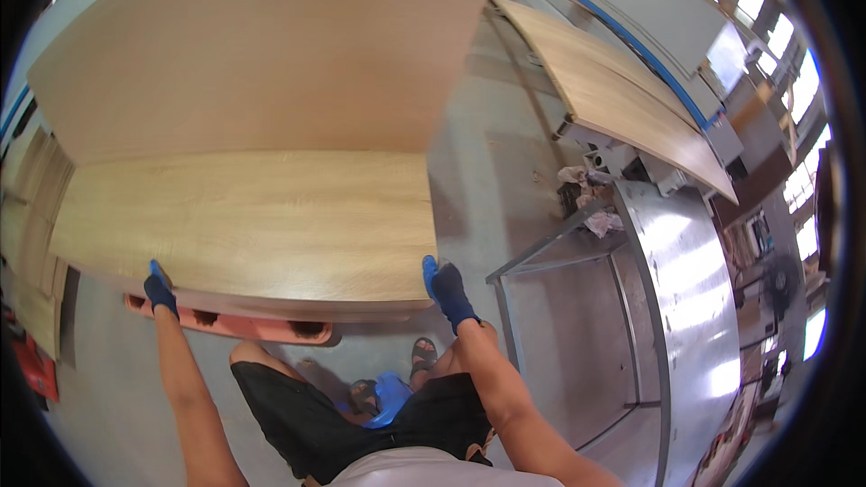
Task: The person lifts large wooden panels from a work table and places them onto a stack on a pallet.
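Left hand (161, 292), blue-gloved: closed over the near edge of the top panel (253, 216), toward its left corner. Right hand (448, 291), blue-gloved: clamped on the near right corner. Panel: pale oak-grain board, flat on a stack, long axis left to right, extending away from both grips. Beneath: orange pallet (236, 325). Beyond: a second large board (262, 45), tilted up.

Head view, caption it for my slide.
Gloved left hand and right hand grip a wood-grain panel above a red pallet.
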### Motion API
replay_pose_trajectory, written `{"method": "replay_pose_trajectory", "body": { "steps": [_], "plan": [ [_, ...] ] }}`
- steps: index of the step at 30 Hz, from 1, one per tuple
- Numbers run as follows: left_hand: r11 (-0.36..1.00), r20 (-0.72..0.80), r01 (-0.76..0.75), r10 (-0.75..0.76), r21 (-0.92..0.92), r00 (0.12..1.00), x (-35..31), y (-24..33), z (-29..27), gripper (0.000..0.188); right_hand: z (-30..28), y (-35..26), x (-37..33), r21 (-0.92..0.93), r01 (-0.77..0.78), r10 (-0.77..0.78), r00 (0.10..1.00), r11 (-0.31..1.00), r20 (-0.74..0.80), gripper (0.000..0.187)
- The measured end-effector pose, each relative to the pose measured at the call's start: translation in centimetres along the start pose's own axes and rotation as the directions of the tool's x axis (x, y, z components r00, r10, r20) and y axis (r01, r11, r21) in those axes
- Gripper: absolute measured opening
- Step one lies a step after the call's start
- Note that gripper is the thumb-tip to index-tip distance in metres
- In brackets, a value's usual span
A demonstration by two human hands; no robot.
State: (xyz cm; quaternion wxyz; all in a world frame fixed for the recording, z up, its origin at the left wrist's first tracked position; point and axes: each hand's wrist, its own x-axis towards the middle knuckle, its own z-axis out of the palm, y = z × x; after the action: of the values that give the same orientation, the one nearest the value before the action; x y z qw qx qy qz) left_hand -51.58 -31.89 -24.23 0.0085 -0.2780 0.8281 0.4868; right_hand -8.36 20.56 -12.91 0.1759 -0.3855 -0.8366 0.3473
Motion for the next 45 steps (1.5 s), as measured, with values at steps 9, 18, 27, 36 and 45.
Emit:
{"method": "replay_pose_trajectory", "body": {
  "steps": [9, 18, 27, 36, 45],
  "plan": [
    [0.848, 0.327, 0.213, -0.049, -0.486, 0.944, -14.2, 0.5, -0.1, 0.046, -16.1, 3.1, 5.0, 0.820, -0.074, -0.320, 0.938, -0.567, -0.137, 0.070],
    [0.933, 0.768, -0.014, 0.305, -0.360, 0.563, -37.4, -8.0, 9.4, 0.025, -29.3, -1.2, 5.4, 0.911, 0.398, 0.168, 0.910, -0.103, -0.379, 0.040],
    [0.930, 0.929, -0.030, 0.363, -0.365, -0.068, -58.1, 4.5, 5.0, 0.034, -29.3, -3.8, -18.0, 0.841, 0.468, 0.444, 0.715, 0.272, -0.541, 0.037],
    [0.793, 0.730, 0.041, 0.579, -0.608, -0.364, -72.0, 8.7, 1.2, 0.032, -22.7, -2.5, -29.7, 0.984, 0.174, 0.446, 0.878, 0.042, -0.174, 0.049],
    [0.856, 0.911, 0.367, 0.409, -0.365, -0.048, -67.3, 9.5, 0.5, 0.029, -16.0, -8.3, -28.9, 0.950, -0.282, 0.263, 0.934, 0.131, 0.241, 0.050]
  ]
}}
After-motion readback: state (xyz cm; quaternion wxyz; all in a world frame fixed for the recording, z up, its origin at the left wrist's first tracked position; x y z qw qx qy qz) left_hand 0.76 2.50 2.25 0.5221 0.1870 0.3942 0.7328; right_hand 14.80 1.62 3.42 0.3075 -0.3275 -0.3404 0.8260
